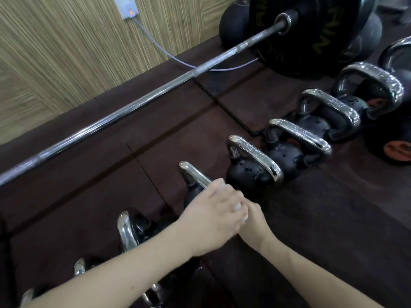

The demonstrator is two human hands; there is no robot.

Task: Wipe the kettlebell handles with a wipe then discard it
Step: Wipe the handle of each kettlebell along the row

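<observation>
Two bare hands, left (213, 216) and right (253, 223), are seen curled together at six o'clock over a chrome handle of the small black kettlebell (194, 174); whether a wipe is pinched cannot be told. Beaded handles toward two o'clock should be rubbed dry.

Kettlebells (255, 170) crowd a tight row; open floor (322, 218) right, barbell (124, 112) left.
</observation>
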